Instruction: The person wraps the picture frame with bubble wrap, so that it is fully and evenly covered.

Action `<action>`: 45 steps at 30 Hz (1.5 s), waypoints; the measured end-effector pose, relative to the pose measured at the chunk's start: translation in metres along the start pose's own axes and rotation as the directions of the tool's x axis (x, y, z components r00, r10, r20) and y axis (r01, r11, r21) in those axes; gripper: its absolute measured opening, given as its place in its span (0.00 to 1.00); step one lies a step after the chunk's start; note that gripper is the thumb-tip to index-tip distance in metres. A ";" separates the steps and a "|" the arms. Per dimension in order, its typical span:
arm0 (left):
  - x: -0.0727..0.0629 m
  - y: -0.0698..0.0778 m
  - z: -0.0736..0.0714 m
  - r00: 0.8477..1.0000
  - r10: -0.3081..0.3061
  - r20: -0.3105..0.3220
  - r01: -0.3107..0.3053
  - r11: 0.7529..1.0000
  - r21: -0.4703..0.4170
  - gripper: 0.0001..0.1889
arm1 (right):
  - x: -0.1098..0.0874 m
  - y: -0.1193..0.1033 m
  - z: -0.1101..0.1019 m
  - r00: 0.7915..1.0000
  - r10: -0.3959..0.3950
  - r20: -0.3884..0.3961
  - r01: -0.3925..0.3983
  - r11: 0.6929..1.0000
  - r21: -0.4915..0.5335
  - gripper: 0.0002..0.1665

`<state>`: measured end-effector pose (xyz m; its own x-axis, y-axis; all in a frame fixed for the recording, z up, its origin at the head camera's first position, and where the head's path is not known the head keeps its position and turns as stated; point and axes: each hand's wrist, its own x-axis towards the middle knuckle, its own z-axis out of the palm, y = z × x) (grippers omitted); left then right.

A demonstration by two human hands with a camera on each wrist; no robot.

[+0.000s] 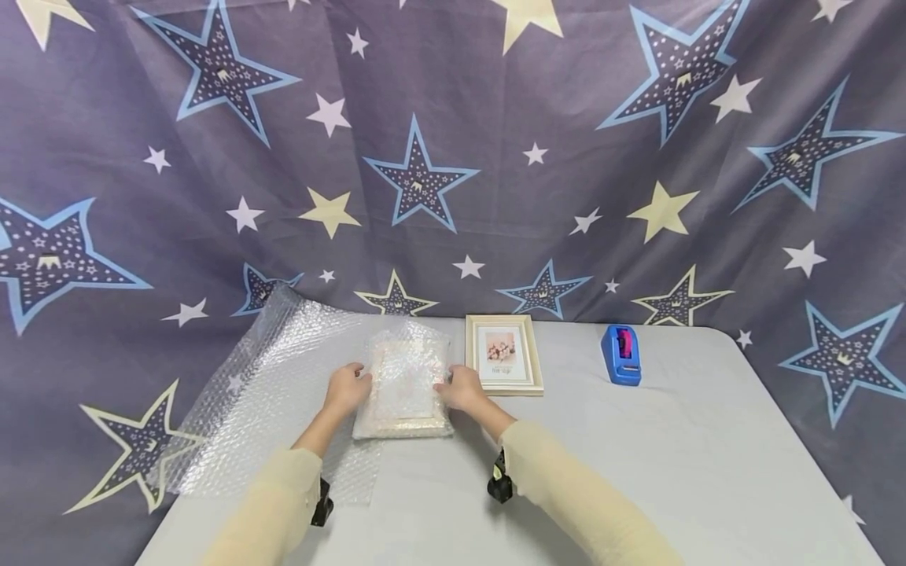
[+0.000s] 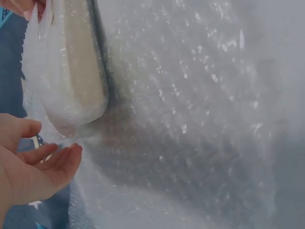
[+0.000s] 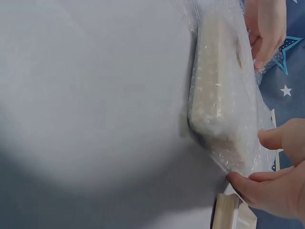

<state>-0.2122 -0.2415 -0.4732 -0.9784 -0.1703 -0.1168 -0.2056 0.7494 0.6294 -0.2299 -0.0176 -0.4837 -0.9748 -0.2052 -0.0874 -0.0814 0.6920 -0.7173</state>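
A picture frame wrapped in bubble wrap (image 1: 405, 385) lies on the table, partly over a larger flat sheet of bubble wrap (image 1: 283, 393). On its left side is my left hand (image 1: 348, 390), its thumb and fingers apart beside the wrapped edge. In the left wrist view the left hand (image 2: 38, 164) shows relaxed fingers, with fingertips close to the wrap. My right hand (image 1: 463, 387) holds the opposite edge. The right wrist view shows the right hand (image 3: 279, 171) with thumb above and forefinger at the lower corner of the wrapped frame (image 3: 214, 90).
An unwrapped cream picture frame (image 1: 531, 354) with a flower print lies just right of the wrapped one. Farther right stands a blue tape dispenser (image 1: 623, 358) with pink tape. A starry curtain (image 1: 453, 157) hangs behind the white table (image 1: 679, 440).
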 end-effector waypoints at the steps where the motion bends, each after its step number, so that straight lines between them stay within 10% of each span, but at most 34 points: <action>1: -0.001 -0.002 0.001 1.000 -0.018 0.001 0.018 1.000 -0.013 0.25 | -0.001 -0.001 0.001 1.000 0.012 0.009 -0.012 1.000 -0.006 0.28; 9: -0.002 -0.011 0.009 0.998 -0.044 -0.040 0.042 0.998 -0.053 0.20 | -0.002 0.002 0.008 0.998 0.005 -0.055 -0.005 1.000 0.004 0.13; 16: 0.001 -0.002 0.003 0.989 -0.041 -0.143 0.019 0.988 -0.150 0.19 | -0.002 -0.001 0.004 0.972 0.103 -0.212 -0.052 0.971 0.233 0.15; 26: 0.002 0.035 -0.005 0.990 -0.027 -0.139 -0.019 0.948 -0.319 0.18 | 0.002 0.002 -0.040 0.900 0.412 -0.146 -0.196 0.679 0.708 0.13; 32: 0.001 0.055 0.007 0.995 0.051 -0.083 -0.077 0.930 -0.360 0.17 | -0.002 0.020 -0.065 0.896 0.436 -0.088 -0.214 0.595 0.775 0.18; 45: -0.017 0.113 0.083 0.994 0.024 0.107 0.055 0.740 -0.670 0.12 | -0.053 0.097 -0.141 0.921 0.380 0.090 -0.323 0.611 0.722 0.32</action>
<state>-0.2202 -0.1011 -0.4642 -0.9795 -0.0831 -0.1834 -0.1924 0.1165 0.9744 -0.2158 0.1581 -0.4507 -0.9096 0.0113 -0.4153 0.4152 -0.0105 -0.9097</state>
